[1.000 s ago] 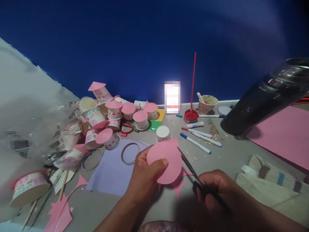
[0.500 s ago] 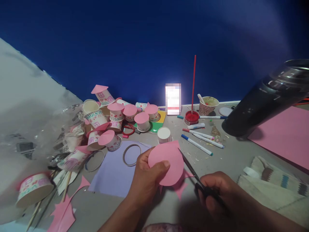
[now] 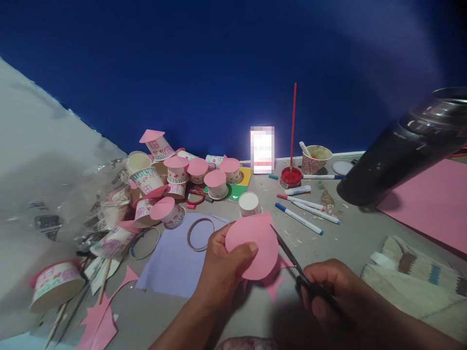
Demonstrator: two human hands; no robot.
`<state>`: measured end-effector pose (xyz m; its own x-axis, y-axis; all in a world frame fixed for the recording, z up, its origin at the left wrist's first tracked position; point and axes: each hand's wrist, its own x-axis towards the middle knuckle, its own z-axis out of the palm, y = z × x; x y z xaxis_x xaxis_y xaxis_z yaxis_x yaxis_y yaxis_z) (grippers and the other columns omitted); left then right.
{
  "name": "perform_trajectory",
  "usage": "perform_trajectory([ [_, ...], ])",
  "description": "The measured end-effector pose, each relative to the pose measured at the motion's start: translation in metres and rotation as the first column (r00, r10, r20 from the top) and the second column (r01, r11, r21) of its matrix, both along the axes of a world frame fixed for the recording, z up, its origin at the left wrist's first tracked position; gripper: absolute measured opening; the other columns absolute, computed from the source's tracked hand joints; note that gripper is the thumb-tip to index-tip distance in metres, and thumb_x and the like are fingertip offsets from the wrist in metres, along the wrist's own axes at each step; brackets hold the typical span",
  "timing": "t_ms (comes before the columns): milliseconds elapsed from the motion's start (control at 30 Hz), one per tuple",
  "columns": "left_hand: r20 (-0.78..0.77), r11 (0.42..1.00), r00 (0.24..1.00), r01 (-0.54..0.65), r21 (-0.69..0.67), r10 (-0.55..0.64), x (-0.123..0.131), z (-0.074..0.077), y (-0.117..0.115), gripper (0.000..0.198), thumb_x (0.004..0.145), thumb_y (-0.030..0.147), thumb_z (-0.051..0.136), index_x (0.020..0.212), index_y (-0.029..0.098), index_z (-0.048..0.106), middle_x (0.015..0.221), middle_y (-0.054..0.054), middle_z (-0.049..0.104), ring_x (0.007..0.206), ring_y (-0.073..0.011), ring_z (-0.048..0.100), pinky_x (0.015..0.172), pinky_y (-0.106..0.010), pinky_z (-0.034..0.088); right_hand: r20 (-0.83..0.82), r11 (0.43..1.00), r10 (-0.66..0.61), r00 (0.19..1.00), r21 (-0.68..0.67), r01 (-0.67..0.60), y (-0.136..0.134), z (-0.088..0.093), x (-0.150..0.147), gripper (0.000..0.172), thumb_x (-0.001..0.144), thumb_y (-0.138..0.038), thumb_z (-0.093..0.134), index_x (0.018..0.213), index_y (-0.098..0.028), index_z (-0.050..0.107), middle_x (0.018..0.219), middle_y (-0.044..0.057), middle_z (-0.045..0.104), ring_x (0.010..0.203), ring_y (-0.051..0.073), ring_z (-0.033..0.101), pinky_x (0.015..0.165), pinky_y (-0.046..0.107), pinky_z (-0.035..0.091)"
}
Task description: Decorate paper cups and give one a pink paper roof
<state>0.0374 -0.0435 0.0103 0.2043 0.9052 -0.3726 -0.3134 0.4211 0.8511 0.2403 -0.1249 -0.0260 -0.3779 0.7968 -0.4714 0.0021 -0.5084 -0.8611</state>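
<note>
2 hands stand apart over the table (image 3: 251,323): the left hand (image 3: 224,262) is clamped on a pink disc (image 3: 253,231), and the right hand (image 3: 326,287) is closed round the scissors (image 3: 294,257). The disc lies at the far right of the left hand, with the thumb flat on its upper face and the fingers behind it. It sits to the left of the right hand and farther off, with the blades spanning the gap. The disc is round except for 1 pointed corner on its far right side. The blade tips are at its right edge, just below that corner; whether they touch it, I cannot tell. Pink scraps (image 3: 273,287) show past the disc on its near right side.

Just beyond the disc is 1 white cup (image 3: 249,202), base up. To the left, a tape ring (image 3: 189,236) lies on a purple sheet (image 3: 164,272), near the left hand. Farther left are many decorated cups (image 3: 215,180), most with pink tops. To the far right of the disc lie 4 markers (image 3: 299,219), with a red paint pot (image 3: 291,178) behind them. A black flask (image 3: 386,150) leans at the far right, and a cloth (image 3: 416,287) lies right of the right hand.
</note>
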Motion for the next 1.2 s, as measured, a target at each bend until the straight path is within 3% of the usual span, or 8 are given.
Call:
perform_trajectory([
  [267,-0.021,0.999,0.999,0.029,0.026,-0.029,-0.002,0.003,0.001,0.036,0.057,0.027,0.092,0.088,0.014,0.079,0.072,-0.004,0.074,0.062,-0.0154,0.065,0.058,-0.025,0.057,-0.011,0.994,-0.063,0.998,-0.092,0.061,-0.002,-0.004,0.000,0.038,0.072,-0.053,0.070,0.063,-0.018,0.057,0.053,-0.004,0.046,0.050,0.008,0.035,0.047,0.022,0.025],
  [500,-0.084,0.999,0.996,0.029,0.034,-0.026,-0.004,0.006,0.002,0.034,0.054,0.026,0.090,0.085,0.013,0.080,0.068,-0.003,0.071,0.059,-0.0144,0.062,0.055,-0.024,0.055,0.064,0.995,0.023,0.998,0.091,-0.029,-0.007,-0.004,0.003,0.043,0.075,-0.060,0.070,0.068,-0.019,0.058,0.058,-0.002,0.050,0.053,0.009,0.037,0.049,0.024,0.027],
  [733,-0.153,0.998,0.987,0.055,0.011,-0.053,-0.003,0.010,-0.001,0.034,0.053,0.024,0.086,0.085,0.012,0.079,0.066,-0.004,0.072,0.058,-0.0155,0.062,0.053,-0.025,0.054,0.027,1.000,-0.008,1.000,-0.014,0.008,-0.008,-0.005,0.003,0.052,0.068,-0.067,0.074,0.068,-0.018,0.057,0.063,-0.001,0.053,0.055,0.009,0.040,0.050,0.023,0.032],
  [967,-0.099,0.997,0.992,0.080,0.009,-0.079,-0.006,0.011,0.000,0.033,0.053,0.023,0.088,0.084,0.013,0.079,0.067,-0.004,0.073,0.058,-0.0157,0.064,0.054,-0.025,0.056,-0.006,0.997,0.000,1.000,0.075,0.000,-0.010,-0.008,0.004,0.066,0.074,-0.084,0.062,0.072,-0.018,0.059,0.064,0.000,0.052,0.055,0.010,0.038,0.050,0.024,0.028],
  [1200,0.000,0.984,0.985,0.175,0.022,-0.175,-0.012,0.012,0.002,0.034,0.055,0.024,0.092,0.085,0.013,0.080,0.065,-0.004,0.073,0.056,-0.0156,0.065,0.052,-0.024,0.056,0.032,0.995,0.052,0.998,0.081,-0.054,-0.011,0.000,0.007,0.056,0.075,-0.073,0.069,0.070,-0.019,0.058,0.061,0.000,0.052,0.057,0.011,0.039,0.052,0.025,0.029],
])
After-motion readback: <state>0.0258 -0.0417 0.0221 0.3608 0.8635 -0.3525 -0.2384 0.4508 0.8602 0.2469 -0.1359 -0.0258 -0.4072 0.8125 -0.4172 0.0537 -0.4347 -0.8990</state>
